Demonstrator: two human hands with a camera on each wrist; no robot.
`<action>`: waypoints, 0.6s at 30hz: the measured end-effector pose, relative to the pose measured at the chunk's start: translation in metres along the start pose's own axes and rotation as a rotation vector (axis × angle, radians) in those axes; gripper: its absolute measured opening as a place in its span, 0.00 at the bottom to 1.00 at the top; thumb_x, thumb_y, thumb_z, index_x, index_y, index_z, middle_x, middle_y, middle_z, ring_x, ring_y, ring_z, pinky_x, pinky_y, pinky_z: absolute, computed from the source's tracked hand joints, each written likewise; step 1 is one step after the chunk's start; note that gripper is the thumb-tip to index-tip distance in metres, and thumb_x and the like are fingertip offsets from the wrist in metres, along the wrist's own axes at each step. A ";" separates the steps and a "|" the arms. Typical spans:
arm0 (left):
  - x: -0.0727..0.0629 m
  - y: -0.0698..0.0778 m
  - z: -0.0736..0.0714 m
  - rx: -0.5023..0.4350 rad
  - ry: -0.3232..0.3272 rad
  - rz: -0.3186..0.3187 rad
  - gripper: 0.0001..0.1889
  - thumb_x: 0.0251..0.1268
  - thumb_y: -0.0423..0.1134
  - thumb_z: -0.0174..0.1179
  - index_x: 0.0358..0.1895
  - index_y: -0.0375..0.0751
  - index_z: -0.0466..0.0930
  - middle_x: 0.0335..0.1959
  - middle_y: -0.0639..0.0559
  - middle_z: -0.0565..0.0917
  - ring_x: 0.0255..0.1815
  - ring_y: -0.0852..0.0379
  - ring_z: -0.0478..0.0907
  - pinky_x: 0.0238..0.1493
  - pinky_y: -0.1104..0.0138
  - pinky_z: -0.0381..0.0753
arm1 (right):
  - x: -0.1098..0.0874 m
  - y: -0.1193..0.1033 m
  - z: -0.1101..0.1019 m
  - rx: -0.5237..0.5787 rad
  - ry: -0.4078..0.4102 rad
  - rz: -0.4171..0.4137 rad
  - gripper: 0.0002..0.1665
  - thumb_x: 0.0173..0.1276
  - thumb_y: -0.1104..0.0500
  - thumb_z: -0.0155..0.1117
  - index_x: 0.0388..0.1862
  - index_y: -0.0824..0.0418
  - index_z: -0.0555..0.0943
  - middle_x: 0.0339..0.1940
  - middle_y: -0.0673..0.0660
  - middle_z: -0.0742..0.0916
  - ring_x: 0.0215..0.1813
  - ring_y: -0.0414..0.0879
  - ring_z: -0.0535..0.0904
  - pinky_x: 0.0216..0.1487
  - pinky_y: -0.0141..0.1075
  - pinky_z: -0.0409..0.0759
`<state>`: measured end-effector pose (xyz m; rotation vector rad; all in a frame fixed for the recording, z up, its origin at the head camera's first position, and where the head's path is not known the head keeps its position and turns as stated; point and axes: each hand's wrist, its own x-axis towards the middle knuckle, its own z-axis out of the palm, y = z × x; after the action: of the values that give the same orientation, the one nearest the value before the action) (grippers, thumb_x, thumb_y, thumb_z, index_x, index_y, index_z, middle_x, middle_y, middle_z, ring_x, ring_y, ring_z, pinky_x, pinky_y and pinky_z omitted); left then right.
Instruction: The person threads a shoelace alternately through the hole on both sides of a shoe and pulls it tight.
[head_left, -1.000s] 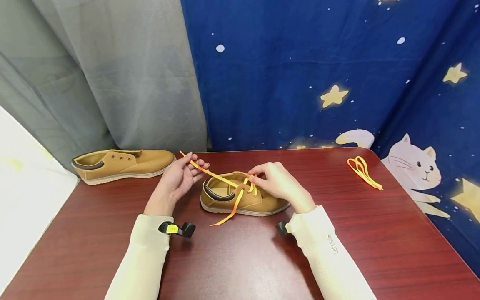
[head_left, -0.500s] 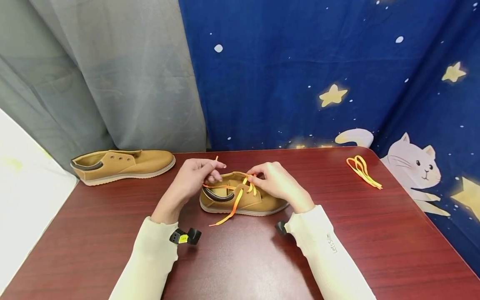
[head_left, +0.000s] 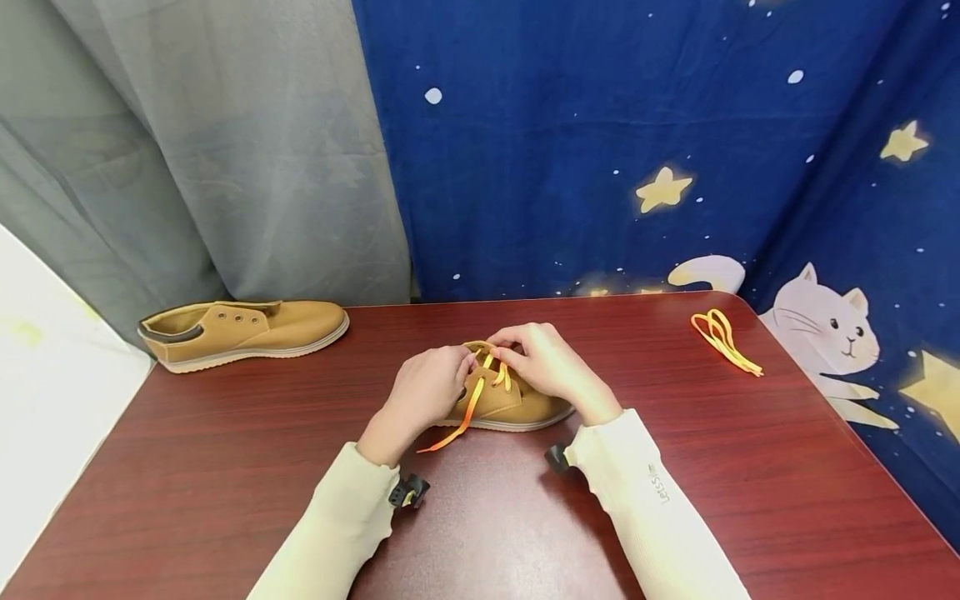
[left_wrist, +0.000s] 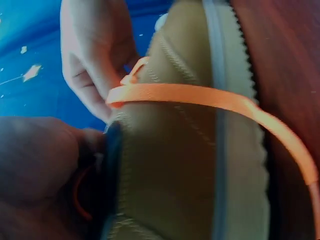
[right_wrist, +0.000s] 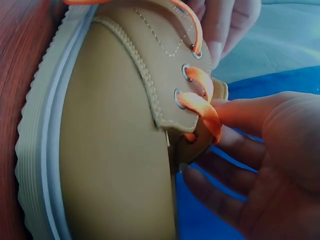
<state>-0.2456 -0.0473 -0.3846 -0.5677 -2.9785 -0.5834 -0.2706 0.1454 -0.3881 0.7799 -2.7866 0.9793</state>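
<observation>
A tan lace-up shoe (head_left: pixel 517 408) lies on the table, its toe to the right. A yellow-orange shoelace (right_wrist: pixel 200 105) runs through its eyelets, and one loose end (head_left: pixel 468 417) hangs over the near side. My left hand (head_left: pixel 427 387) is at the shoe's opening with curled fingers, covering the heel. Beside that hand a bit of the lace (left_wrist: pixel 79 195) shows in the left wrist view; the pinched end itself is hidden. My right hand (head_left: pixel 551 367) pinches the far eyelet flap (right_wrist: pixel 192 150), thumb against the crossed lace and fingers behind.
A matching shoe (head_left: pixel 300 329) without a lace stands at the back left of the dark red table (head_left: pixel 187 467). A folded yellow shoelace (head_left: pixel 723 342) lies at the back right. Grey and blue curtains (head_left: pixel 525 167) hang behind the table.
My left hand has come right with the lace end, turning over as it moved from beside the heel down to the shoe's opening. The right hand stays at the flap.
</observation>
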 end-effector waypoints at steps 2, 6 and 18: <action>0.000 0.000 0.004 0.062 0.042 -0.003 0.19 0.78 0.43 0.52 0.22 0.50 0.75 0.16 0.57 0.69 0.20 0.57 0.69 0.20 0.65 0.63 | 0.001 0.000 0.001 0.010 -0.003 0.015 0.09 0.72 0.59 0.64 0.45 0.55 0.89 0.34 0.49 0.91 0.36 0.41 0.82 0.42 0.34 0.78; 0.001 -0.001 0.009 0.119 0.102 -0.001 0.16 0.76 0.43 0.55 0.24 0.50 0.78 0.16 0.57 0.73 0.18 0.57 0.70 0.18 0.65 0.63 | 0.001 0.001 0.001 0.016 -0.009 0.027 0.09 0.73 0.58 0.63 0.46 0.56 0.89 0.34 0.49 0.91 0.36 0.41 0.82 0.43 0.35 0.79; 0.000 0.001 0.009 0.077 0.105 -0.056 0.13 0.78 0.42 0.52 0.33 0.54 0.83 0.24 0.56 0.83 0.23 0.55 0.77 0.21 0.64 0.69 | 0.000 0.002 0.000 0.041 -0.022 0.041 0.10 0.72 0.58 0.64 0.48 0.56 0.89 0.36 0.50 0.92 0.39 0.41 0.84 0.45 0.36 0.80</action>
<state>-0.2448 -0.0429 -0.3925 -0.4346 -2.9115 -0.4839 -0.2718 0.1463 -0.3890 0.7461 -2.8203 1.0445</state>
